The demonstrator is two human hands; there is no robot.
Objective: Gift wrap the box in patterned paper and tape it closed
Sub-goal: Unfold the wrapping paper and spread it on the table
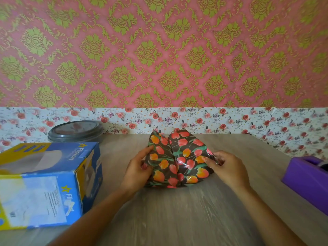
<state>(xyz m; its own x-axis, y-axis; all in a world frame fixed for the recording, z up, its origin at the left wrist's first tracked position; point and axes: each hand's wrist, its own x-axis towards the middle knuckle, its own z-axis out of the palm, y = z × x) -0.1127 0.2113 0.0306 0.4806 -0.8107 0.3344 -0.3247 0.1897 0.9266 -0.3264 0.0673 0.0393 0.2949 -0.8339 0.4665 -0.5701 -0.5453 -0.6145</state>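
Grey wood-grain tabletop (177,219): nearest, carrying everything listed below.

Blue and yellow printed cardboard carton (44,183): near left, lying on its side, apart from the work.

Left hand (137,168): at the left side of the parcel, grip closed round the paper's edge, thumb laid up along the top.

Right hand (226,167): at the right side, grip pinching a fold of paper between thumb and fingertips.

Glossy dark wrapping paper printed with red and orange tulips (179,157): centre of the tabletop, between both hands, drawn over the box with a seam running down the middle and loose peaks standing up at the far end. Box itself hidden beneath.

Purple plastic tape dispenser (305,176): right edge, well apart from the parcel, untouched.

Round grey lidded container (76,130): far left, against the wall.

White floral border strip (230,119), then pink wallpaper with gold damask motifs (159,50): behind.

Progress, judged: roughly midway. Paper wrapped round; no tape visible on it. Still to do: flattening the seam, folding in the ends, taping all closed.
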